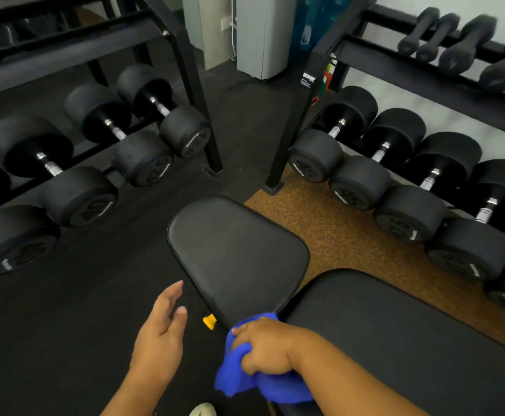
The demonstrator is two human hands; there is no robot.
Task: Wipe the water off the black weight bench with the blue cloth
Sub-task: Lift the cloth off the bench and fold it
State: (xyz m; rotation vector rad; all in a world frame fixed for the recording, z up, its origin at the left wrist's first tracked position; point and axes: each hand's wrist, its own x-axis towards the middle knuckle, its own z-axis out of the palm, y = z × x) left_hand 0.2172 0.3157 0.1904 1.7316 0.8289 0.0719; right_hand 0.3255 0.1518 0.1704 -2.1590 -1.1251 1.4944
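The crumpled blue cloth (pixel 257 376) is bunched in my right hand (pixel 264 345), fingers curled around it, at the near end of the smaller padded seat of the black weight bench (pixel 236 256), where that seat meets the longer pad to the right. My left hand (pixel 162 328) hovers just left of the seat with fingers straight and relaxed, holding nothing, near a small yellow knob (pixel 209 321) under the seat edge. Black rubber dumbbells (pixel 143 157) sit on racks far left and right, over black and speckled brown flooring (pixel 347 238).
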